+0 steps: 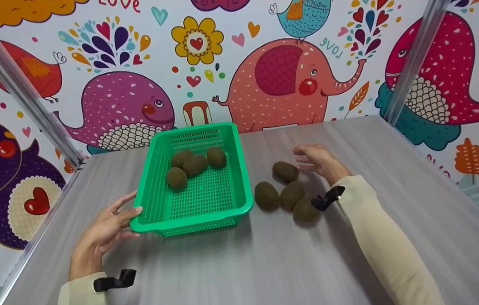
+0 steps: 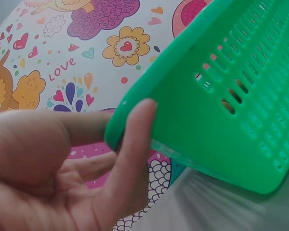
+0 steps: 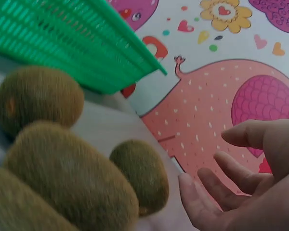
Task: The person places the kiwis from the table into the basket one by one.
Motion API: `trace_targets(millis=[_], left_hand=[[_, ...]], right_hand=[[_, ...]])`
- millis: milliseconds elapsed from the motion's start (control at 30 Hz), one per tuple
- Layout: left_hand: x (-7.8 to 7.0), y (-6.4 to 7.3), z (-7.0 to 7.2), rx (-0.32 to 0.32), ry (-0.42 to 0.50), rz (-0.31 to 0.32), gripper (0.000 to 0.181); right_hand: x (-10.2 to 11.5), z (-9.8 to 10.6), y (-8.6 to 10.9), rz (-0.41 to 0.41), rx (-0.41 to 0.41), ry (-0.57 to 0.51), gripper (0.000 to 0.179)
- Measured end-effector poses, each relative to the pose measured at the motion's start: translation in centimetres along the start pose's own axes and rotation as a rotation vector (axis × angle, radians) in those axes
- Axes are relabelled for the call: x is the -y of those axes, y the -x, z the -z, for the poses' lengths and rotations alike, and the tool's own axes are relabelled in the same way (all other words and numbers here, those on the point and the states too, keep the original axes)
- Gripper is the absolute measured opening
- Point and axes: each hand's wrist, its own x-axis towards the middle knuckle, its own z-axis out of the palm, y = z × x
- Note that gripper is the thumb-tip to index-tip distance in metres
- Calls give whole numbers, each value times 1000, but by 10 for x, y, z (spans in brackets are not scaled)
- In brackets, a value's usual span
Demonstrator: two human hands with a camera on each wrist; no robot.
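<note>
A green plastic basket [image 1: 245, 186] with slotted walls stands on the table, several brown kiwis [image 1: 195, 165] lying inside toward its far end. At the basket's near left corner, my left hand [image 1: 103, 226] pinches the rim between thumb and fingers, which the left wrist view shows up close. Right of the basket, several more kiwis [image 1: 267, 196] lie grouped on the table. My right hand [image 1: 322, 162] hovers just right of the farthest kiwi [image 3: 140, 177] in that group, fingers loosely bent and nothing held.
The grey wood-grain table [image 1: 205, 271] meets a wall [image 1: 205, 84] printed with cartoon animals at the back. Metal posts [image 1: 27, 89] rise at the left and right rear corners. Black mounts [image 1: 116, 280] sit on both wrists.
</note>
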Motion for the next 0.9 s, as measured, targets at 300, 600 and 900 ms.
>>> trace_targets(millis=[300, 600, 900], left_hand=[[3, -1, 1, 3, 3, -5, 75], [2, 0, 0, 0, 0, -9, 74], [1, -1, 0, 7, 14, -4, 75]], right_hand=[[-9, 1, -4, -105, 15, 151, 51], [-15, -5, -7, -133, 90, 171, 55], [-19, -8, -12, -127, 81, 298, 57]])
